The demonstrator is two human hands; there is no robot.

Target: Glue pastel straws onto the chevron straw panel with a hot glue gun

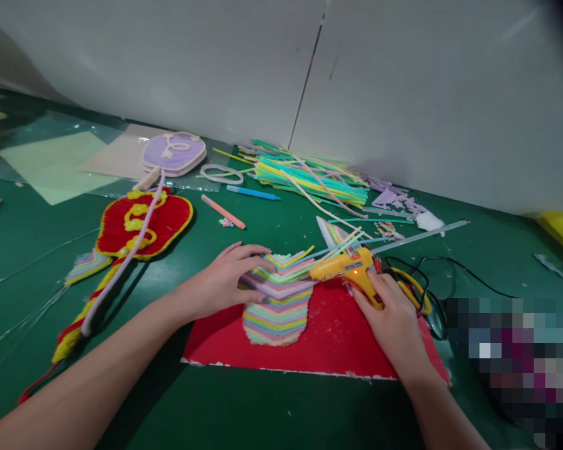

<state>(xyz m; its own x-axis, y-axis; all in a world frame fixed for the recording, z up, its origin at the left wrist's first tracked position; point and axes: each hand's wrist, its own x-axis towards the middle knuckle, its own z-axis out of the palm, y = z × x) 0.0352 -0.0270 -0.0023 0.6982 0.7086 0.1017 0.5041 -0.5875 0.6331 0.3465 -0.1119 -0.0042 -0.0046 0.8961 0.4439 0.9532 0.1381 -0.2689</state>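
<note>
Two hands of mine are at work: my right hand (389, 306) is wrapped round the handle of a yellow plastic hot-glue gun (344, 270), while my left hand (234, 278) has thumb and fingers set apart over the left side of a pastel-striped piece of fuzzy stems (275, 322); how hard they press, I cannot tell. That piece lies on a flat red rectangular sheet (347, 350), the nozzle at its right edge. If the nozzle strayed left, I might burn a fingertip; a tug on the thin black cord (468, 270) could cause that, and a drip could mark the sheet. Counting outward: one gun, one sheet, two more striped pieces, one behind the gun (329, 232), one by the red-and-yellow fuzzy fan (114, 228); two fans, counting the lilac round one (176, 156); two pens, blue (253, 192) and salmon-pink (224, 211); and one heap of coloured fuzzy stems (309, 178), too tangled to count.
</note>
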